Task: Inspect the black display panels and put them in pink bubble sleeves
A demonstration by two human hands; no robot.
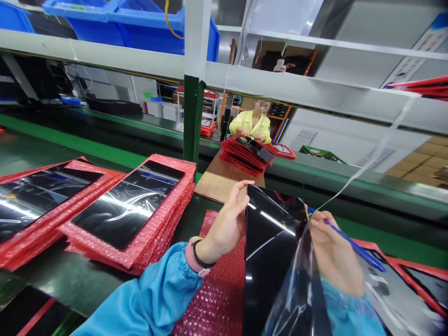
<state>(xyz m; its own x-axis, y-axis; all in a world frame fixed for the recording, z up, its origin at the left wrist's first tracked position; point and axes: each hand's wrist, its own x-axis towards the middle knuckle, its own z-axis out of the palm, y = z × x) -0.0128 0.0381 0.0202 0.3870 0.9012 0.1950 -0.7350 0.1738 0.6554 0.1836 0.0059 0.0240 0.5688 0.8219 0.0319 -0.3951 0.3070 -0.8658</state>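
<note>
My left hand (226, 217) is closed on the upper left edge of a black glossy screen panel (268, 233), held tilted up in front of me. A clear protective film (297, 284) lifts off the panel's right side in a loose fold. At its upper right corner, my right hand (334, 247) pinches the film, and a slim blue pen (360, 252) lies across the same hand. A white cord (371, 156) runs from the shelf down to that hand. Beneath the panel lies red bubble wrap (213, 289) on the bench.
Two stacks of red bubble-wrap sheets (164, 224) with black screens on top stand at the left. More framed panels (402, 289) lie at the right. Across the bench, a person in yellow (252, 123) handles a red stack (245, 156). A green post (191, 121) rises ahead, under blue bins (150, 28).
</note>
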